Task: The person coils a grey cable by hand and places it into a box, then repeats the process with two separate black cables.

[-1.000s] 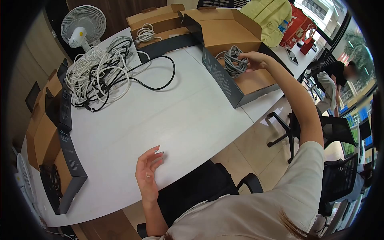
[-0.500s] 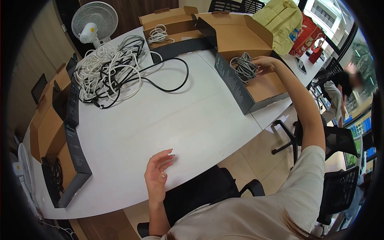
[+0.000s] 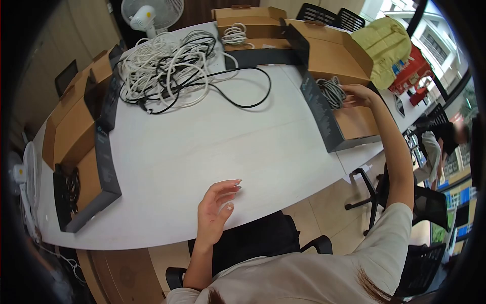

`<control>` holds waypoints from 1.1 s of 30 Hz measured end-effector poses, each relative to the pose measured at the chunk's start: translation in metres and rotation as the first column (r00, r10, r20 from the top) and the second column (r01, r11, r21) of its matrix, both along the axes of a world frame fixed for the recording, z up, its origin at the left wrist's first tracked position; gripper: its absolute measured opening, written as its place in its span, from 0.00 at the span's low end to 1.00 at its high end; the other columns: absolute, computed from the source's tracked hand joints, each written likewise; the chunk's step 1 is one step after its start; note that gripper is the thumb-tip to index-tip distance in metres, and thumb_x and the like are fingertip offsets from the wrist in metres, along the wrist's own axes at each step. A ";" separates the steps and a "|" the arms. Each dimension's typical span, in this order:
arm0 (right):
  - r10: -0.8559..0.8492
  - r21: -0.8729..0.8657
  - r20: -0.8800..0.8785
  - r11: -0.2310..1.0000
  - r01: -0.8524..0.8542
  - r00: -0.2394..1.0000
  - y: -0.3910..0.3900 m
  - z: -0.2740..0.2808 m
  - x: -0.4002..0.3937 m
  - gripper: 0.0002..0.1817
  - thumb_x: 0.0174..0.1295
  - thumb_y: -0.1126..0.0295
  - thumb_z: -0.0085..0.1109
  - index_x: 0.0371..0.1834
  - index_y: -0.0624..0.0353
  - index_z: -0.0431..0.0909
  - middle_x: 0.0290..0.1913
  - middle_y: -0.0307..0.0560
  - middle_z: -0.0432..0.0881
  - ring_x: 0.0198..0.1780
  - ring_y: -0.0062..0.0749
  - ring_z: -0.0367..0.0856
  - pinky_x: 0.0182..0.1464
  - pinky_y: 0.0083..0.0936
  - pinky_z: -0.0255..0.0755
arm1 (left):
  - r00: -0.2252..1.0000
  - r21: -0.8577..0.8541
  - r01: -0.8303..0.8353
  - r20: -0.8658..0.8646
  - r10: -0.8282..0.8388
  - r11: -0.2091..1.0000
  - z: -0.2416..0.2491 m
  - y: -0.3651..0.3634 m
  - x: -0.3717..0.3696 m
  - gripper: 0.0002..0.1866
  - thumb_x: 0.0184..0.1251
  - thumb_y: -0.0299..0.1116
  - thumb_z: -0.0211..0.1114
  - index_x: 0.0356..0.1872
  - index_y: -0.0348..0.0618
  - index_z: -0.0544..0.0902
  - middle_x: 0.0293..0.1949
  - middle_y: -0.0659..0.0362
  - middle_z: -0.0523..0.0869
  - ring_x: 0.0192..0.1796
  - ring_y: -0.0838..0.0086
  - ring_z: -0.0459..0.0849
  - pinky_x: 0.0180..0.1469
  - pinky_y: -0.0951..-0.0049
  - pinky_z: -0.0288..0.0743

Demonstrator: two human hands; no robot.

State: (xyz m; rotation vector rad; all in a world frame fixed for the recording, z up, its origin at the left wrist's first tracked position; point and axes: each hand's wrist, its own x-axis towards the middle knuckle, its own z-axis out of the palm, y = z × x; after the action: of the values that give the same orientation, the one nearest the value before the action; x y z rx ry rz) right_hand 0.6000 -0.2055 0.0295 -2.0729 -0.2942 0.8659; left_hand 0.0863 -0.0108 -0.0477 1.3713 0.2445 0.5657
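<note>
My right hand (image 3: 358,96) reaches into the open box (image 3: 360,125) at the right. Its bent fingers are at the right side of a coiled grey cable (image 3: 331,92) and appear to grip its edge; the fingertips are partly hidden. The coil rests against the box's left inner wall. Over the table's front edge, my left hand (image 3: 216,210) is raised with curved fingers apart and nothing in it. A tangled pile of white, grey and black cables (image 3: 167,71) lies at the back left of the white table (image 3: 228,147).
Another open box (image 3: 263,55) at the back holds a white cable coil (image 3: 234,34). At the left, an open box (image 3: 107,172) contains a black cable (image 3: 72,188). A fan (image 3: 152,15), a yellow bag (image 3: 383,48), chairs and a seated person are around the table.
The view has shifted, so the table appears farther right and higher. My right hand stays at the grey coil, which sits slightly closer to the box's left wall. My left hand remains raised.
</note>
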 end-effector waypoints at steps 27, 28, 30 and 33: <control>0.460 -0.426 0.656 0.880 -0.210 0.598 0.326 -0.018 -0.144 0.15 0.54 0.57 0.64 0.37 0.57 0.85 0.41 0.53 0.83 0.43 0.40 0.83 0.46 0.34 0.76 | 0.997 0.014 0.069 0.043 -0.069 0.998 -0.004 0.004 -0.005 0.12 0.66 0.24 0.55 0.49 0.35 0.76 0.49 0.52 0.81 0.55 0.68 0.79 0.60 0.65 0.69; 0.447 -0.383 0.640 0.891 -0.246 0.625 0.327 -0.018 -0.145 0.14 0.55 0.58 0.64 0.34 0.57 0.85 0.37 0.52 0.84 0.40 0.40 0.84 0.45 0.33 0.76 | 0.996 0.011 0.077 0.047 -0.078 0.997 -0.005 0.004 -0.005 0.12 0.66 0.24 0.55 0.49 0.35 0.76 0.49 0.52 0.81 0.54 0.68 0.79 0.60 0.66 0.69; 0.388 -0.218 0.674 0.917 -0.333 0.629 0.324 -0.015 -0.147 0.12 0.55 0.59 0.63 0.29 0.57 0.86 0.30 0.51 0.84 0.34 0.38 0.83 0.41 0.32 0.75 | 0.995 0.002 0.083 0.057 -0.083 0.997 -0.003 0.003 -0.004 0.11 0.66 0.24 0.54 0.49 0.34 0.76 0.48 0.52 0.81 0.54 0.68 0.79 0.60 0.66 0.69; 0.182 0.102 0.778 0.908 -0.407 0.602 0.302 0.015 -0.170 0.12 0.55 0.60 0.62 0.26 0.58 0.86 0.23 0.50 0.82 0.27 0.36 0.80 0.35 0.30 0.72 | 0.993 -0.008 0.058 0.099 -0.057 0.998 -0.005 0.002 -0.005 0.10 0.67 0.24 0.54 0.48 0.34 0.76 0.47 0.52 0.82 0.53 0.68 0.79 0.59 0.66 0.71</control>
State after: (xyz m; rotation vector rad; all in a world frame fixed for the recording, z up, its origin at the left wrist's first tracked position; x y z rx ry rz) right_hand 0.4300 0.0968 0.0444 -2.0393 -1.1859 0.0453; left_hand 0.0809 -0.0085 -0.0524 1.3314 0.1274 0.5818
